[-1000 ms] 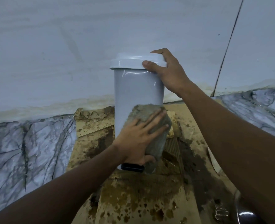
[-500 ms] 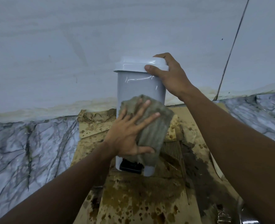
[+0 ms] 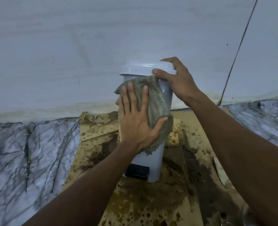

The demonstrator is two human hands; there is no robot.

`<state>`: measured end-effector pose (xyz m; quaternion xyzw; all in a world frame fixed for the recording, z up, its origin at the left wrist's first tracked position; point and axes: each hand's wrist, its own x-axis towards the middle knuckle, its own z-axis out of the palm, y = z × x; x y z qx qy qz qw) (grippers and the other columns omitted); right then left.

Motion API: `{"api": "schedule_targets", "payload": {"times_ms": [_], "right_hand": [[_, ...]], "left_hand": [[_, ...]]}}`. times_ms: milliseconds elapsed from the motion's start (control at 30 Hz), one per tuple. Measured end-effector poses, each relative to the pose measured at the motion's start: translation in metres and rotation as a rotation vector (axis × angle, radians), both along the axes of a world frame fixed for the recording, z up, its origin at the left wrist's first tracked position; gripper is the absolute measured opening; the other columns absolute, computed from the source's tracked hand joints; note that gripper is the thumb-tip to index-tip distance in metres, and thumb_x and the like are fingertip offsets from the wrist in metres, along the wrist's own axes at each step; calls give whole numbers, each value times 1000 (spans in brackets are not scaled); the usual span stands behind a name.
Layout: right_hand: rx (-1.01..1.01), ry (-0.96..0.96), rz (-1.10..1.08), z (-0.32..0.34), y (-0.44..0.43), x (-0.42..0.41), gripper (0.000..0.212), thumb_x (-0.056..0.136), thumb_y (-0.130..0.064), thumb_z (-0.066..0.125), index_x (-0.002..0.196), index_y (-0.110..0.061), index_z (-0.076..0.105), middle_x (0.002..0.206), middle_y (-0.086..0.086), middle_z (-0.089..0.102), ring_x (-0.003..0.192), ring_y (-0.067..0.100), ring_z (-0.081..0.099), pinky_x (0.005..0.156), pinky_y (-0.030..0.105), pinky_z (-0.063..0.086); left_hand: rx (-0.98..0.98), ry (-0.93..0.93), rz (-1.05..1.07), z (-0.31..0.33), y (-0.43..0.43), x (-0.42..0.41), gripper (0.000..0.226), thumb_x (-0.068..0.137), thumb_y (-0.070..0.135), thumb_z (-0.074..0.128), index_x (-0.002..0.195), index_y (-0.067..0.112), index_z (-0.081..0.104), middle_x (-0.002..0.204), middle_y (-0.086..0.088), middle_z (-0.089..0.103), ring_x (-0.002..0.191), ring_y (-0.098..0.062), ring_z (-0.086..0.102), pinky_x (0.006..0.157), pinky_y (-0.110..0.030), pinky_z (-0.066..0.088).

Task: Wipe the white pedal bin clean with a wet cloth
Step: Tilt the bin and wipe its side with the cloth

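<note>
Light, slick plastic pedal bin (likely tippy): right hand grips its lid; left hand, fingers flat, presses the limp wet cloth.

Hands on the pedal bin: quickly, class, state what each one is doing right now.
Left hand: open, fingers straight, pressing the cloth against the side of the bin.
Right hand: closed, gripping the lid.

Glossy smooth plastic bin, rough grey knitted cloth, stained soggy cardboard.
</note>
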<state>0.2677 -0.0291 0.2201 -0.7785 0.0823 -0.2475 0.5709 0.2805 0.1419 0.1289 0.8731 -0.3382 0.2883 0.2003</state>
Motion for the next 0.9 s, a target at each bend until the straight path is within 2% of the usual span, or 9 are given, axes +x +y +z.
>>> {"api": "schedule_targets", "payload": {"times_ms": [133,267,367,500,567,667,733,800,900], "right_hand": [[14,6,-3,-1,-3,-5,39,83,-45,77,115,-30,62,122,-5,61,105,4,62,82,19,48],[20,-2,9,-3,-13,-12,31,89,-34,74,116,-25,61,107,-15,61,76,-16,58,67,7,46],[5,-11,18,-4,-11,-13,30,89,-36,74,115,-27,61,112,-15,62,81,-15,59,68,7,46],[13,-17,26,-2,-3,-12,29,90,-32,74,115,-25,61,120,-6,61,83,-12,59,68,8,45],[13,-25,32,-2,-1,-13,31,90,-30,74,118,-23,61,125,-2,61,92,-6,60,71,10,47],[6,-26,48,-3,2,-18,33,91,-30,73,120,-21,59,128,0,59,99,1,59,71,9,47],[-18,-17,61,-4,3,-24,32,91,-33,73,118,-23,58,128,1,58,102,5,59,72,11,48],[-21,6,81,-6,4,-32,32,90,-36,74,116,-28,57,126,0,56,106,12,60,77,18,50],[-56,51,120,-5,12,-47,43,86,-45,75,121,-31,55,130,-4,52,112,17,58,90,37,54]], "left_hand": [[186,-155,-127,-2,-16,-8,83,96,59,44,161,15,15,166,-23,4,154,-41,0,121,-63,8],[358,-201,-308,-35,18,-9,77,98,60,40,161,23,16,169,-13,0,156,-32,4,119,-60,20],[188,-124,-230,-49,39,-4,81,96,62,36,161,20,13,169,-12,-6,156,-33,0,121,-60,14],[-99,66,-106,-19,22,5,87,97,58,42,161,12,6,168,-18,-6,156,-32,-8,126,-51,4],[-240,176,-8,-1,5,4,90,97,60,44,161,18,-4,169,-12,-5,157,-25,-4,126,-47,8],[-348,235,122,11,-13,-7,93,97,64,41,160,14,-4,169,-13,1,156,-27,4,125,-51,16],[-262,183,146,7,-17,-19,96,97,67,40,160,9,-3,168,-19,-4,156,-32,-2,124,-55,11],[-57,50,107,-5,-12,-30,98,95,70,37,160,6,1,166,-25,-7,155,-39,-6,123,-59,4],[232,-163,-96,-30,12,-35,88,98,67,36,161,13,9,167,-21,-5,155,-39,-1,121,-64,13]]}}
